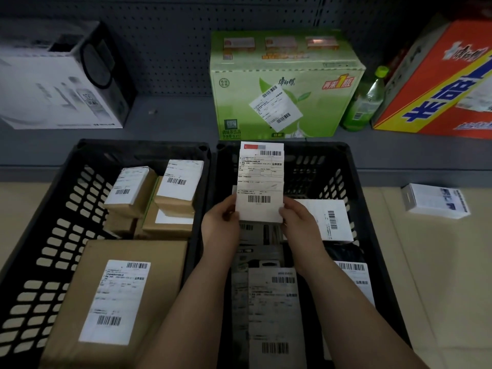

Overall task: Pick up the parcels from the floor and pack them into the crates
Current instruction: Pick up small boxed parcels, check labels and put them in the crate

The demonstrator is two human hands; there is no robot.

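The left hand [221, 226] and the right hand [298, 222] both grasp the lower corners of one white parcel [260, 182] and hold it upright above the right crate [314, 161]. Another small white box [436, 201] lies on the floor, to the right of this crate.

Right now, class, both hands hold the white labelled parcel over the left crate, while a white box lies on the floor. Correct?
No. The head view shows the left hand and right hand holding the white labelled parcel over the right crate; the white box does lie on the floor.
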